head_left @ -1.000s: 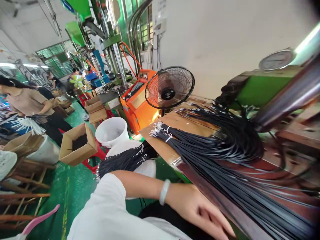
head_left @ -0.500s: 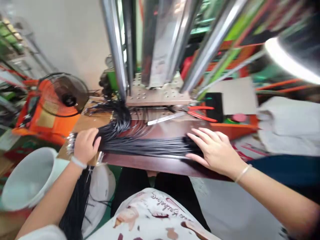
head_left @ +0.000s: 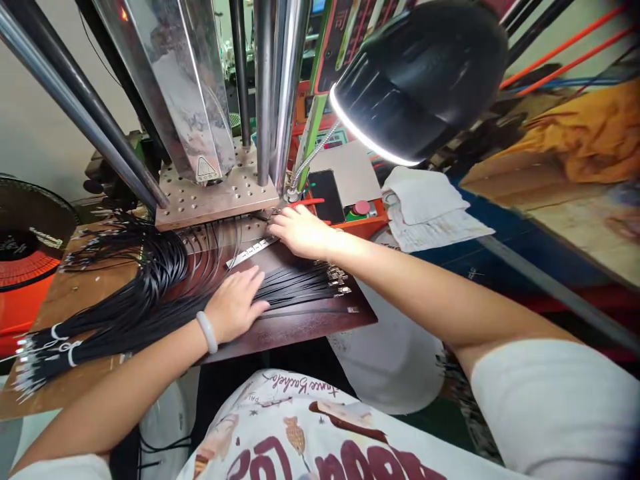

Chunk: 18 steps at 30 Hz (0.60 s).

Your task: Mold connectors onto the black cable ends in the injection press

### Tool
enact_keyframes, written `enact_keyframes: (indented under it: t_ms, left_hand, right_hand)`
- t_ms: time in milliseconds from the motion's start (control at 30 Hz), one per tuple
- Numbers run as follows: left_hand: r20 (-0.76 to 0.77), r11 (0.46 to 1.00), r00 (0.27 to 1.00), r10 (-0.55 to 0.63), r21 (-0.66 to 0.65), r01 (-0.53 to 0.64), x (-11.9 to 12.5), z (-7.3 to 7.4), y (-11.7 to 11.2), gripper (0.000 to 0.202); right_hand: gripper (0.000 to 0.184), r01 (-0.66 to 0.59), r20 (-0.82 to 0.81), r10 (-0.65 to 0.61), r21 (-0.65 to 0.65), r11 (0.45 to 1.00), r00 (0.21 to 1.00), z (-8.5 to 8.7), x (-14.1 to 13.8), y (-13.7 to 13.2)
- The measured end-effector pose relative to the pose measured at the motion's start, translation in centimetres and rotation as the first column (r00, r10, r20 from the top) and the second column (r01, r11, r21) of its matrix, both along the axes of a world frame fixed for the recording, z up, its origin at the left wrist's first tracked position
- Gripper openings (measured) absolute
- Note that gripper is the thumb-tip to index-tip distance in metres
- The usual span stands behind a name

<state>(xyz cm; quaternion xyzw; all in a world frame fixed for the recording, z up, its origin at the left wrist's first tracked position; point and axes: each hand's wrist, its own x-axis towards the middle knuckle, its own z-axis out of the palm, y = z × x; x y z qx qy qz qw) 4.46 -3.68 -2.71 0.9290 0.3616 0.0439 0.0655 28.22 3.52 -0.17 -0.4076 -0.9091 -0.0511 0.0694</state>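
Black cables (head_left: 295, 287) lie in a bundle along the dark reddish-brown board, with metal connectors (head_left: 340, 283) at their right ends. My left hand (head_left: 235, 307) rests flat on this bundle, its fingers stretched out. Farther back, my right hand (head_left: 305, 235) is curled over red-handled pliers (head_left: 315, 201) and hides most of them. Whatever its fingers hold is out of sight. Just left of these fingertips lies a slotted metal strip (head_left: 250, 253). White ties (head_left: 73, 353) circle the cables near their left ends.
A press with a drilled metal plate (head_left: 215, 200) and upright rods stands behind the board (head_left: 300, 327). A black lamp (head_left: 420, 80) hangs at upper right. Folded white cloths (head_left: 427, 203) lie beyond a red button (head_left: 361, 208). A fan (head_left: 30, 233) is at far left.
The view has turned to the right. My right hand has left the cables' right ends, exposing the connectors, and reached back to the pliers. My left hand has shifted right along the bundle.
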Motion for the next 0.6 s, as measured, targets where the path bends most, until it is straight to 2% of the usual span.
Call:
enact_keyframes:
  t_ms: [67,100,167,233,300,367,433,467,533,600]
  left_hand:
    - [0.004,0.996,0.996,0.087,-0.031,-0.087,-0.8,0.9,0.4,0.037]
    - [-0.044,0.989,0.989,0.139,-0.036,-0.141,-1.1,1.3,0.7,0.032]
    - [-0.166,0.976,0.965,0.203,-0.045,-0.213,-1.3,2.0,1.2,0.029]
    - [-0.216,0.968,0.955,0.203,-0.100,-0.229,-1.2,2.5,1.8,0.026]
    - [-0.216,0.960,0.968,0.130,-0.217,-0.177,-0.9,3.0,2.5,0.026]
    - [-0.228,0.924,0.971,0.073,-0.352,-0.152,-0.7,3.5,3.5,0.024]
    - [-0.240,0.841,0.968,0.073,-0.507,-0.189,-0.6,4.1,4.5,0.025]
    - [-0.221,0.774,0.972,0.085,-0.599,-0.204,-0.5,4.5,5.1,0.028]
    - [-0.112,0.599,0.988,0.107,-0.786,-0.154,-0.2,5.3,6.0,0.032]
    - [0.029,0.447,0.990,0.137,-0.894,-0.036,0.5,5.9,6.6,0.033]
  right_hand:
    - [0.025,0.132,-0.276,-0.129,-0.008,0.991,0.952,-0.2,1.5,-3.4]
    - [0.027,0.179,-0.430,-0.175,-0.033,0.983,0.886,-0.6,2.2,-5.2]
    - [0.026,0.259,-0.685,-0.260,-0.106,0.960,0.681,-2.0,3.0,-8.6]
    - [0.023,0.356,-0.839,-0.344,-0.195,0.914,0.421,-4.0,3.5,-11.1]
    - [0.020,0.424,-0.906,-0.384,-0.280,0.861,0.180,-5.8,3.5,-12.6]
    - [0.019,0.447,-0.929,-0.370,-0.319,0.836,0.028,-6.9,3.4,-13.2]
    - [0.018,0.443,-0.941,-0.337,-0.312,0.841,-0.022,-7.2,3.2,-13.3]
    - [0.018,0.440,-0.945,-0.326,-0.304,0.845,-0.026,-7.1,3.2,-13.3]
    - [0.017,0.433,-0.946,-0.322,-0.298,0.851,-0.018,-6.7,3.1,-13.2]
    - [0.017,0.427,-0.944,-0.331,-0.301,0.852,-0.006,-6.5,3.1,-13.2]
